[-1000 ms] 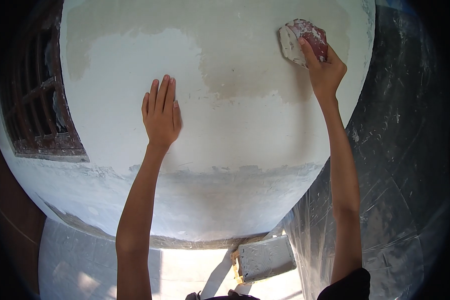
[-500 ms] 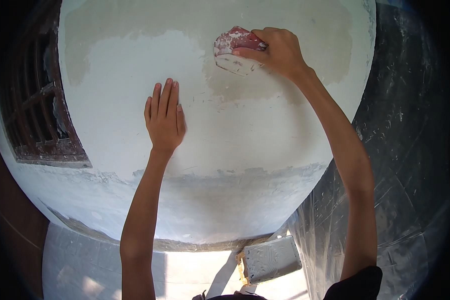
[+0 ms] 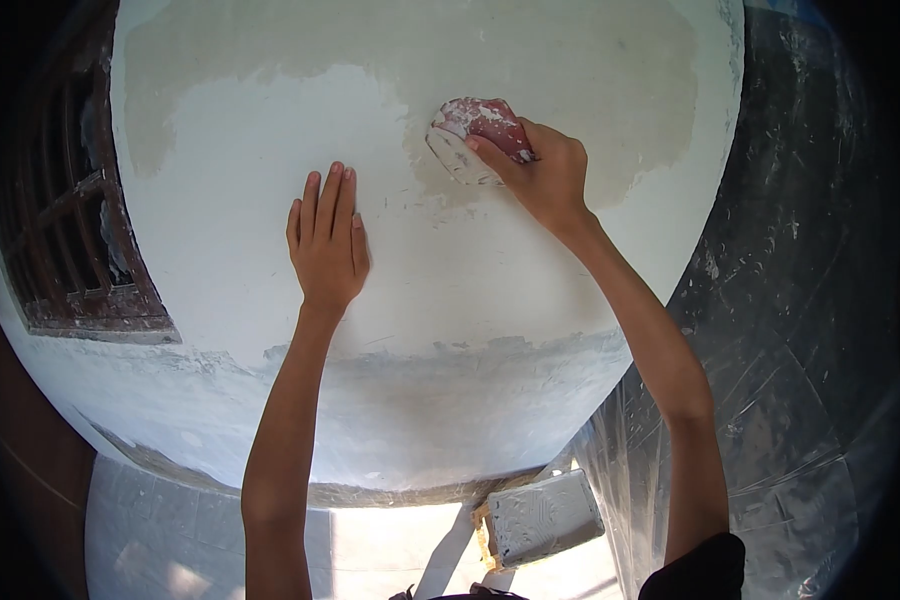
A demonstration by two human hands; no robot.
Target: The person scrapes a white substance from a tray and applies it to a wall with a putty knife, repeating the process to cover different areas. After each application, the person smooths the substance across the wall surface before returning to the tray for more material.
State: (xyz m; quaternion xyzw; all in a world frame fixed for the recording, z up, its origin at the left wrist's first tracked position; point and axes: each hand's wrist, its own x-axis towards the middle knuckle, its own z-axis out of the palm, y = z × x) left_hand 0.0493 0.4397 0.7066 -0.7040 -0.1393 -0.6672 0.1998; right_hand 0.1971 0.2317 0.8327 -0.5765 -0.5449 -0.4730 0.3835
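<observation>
My right hand (image 3: 548, 178) grips a red putty spreader (image 3: 482, 125) smeared with white, its thumb stretched along the near side. The spreader is against or very close to the wall (image 3: 450, 270), at the border of a greyish-beige patch and whiter coating; exact contact cannot be told. To its left, my left hand (image 3: 328, 240) lies flat on the white part of the wall, fingers stretched upward and holding nothing. Below, on the floor, sits a tray (image 3: 547, 517) of whitish paste with swirled marks on top.
A dark wooden window frame with bars (image 3: 90, 220) is set in the wall at left. Dark plastic sheeting (image 3: 780, 330) hangs or lies along the right side, with clear plastic near the tray. Sunlight falls on the pale floor (image 3: 380, 545) below.
My right hand has moved down and slightly left with the putty spreader, which is now tilted differently. My left hand stays in place on the wall.
</observation>
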